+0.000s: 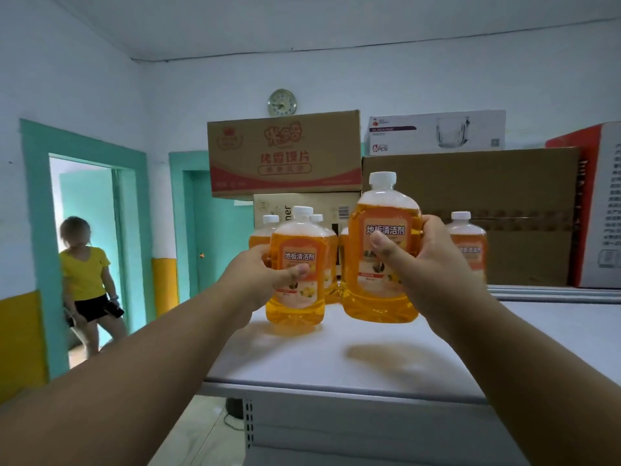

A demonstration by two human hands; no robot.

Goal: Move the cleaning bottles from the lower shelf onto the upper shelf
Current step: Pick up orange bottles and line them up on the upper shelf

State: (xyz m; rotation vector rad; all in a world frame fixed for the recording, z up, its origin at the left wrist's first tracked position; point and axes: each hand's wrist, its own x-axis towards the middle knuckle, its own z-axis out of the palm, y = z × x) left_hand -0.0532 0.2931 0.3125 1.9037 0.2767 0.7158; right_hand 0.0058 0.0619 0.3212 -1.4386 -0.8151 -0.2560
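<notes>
Bottles (295, 264) (384, 250) are gripped, one per hand (258, 277) (433, 260); each should be lowered upright onto shelf (369, 364), toward twelve o'clock beside the group (322, 237).

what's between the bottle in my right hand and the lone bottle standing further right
Only your right hand, wrapped round the held bottle; behind it, brown cardboard before the lone bottle, in the head view.

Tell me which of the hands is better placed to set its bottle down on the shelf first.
The left hand, I judge. Its bottle already seems to rest on the white shelf, while the right hand holds its bottle raised, its shadow lying apart below.
</notes>
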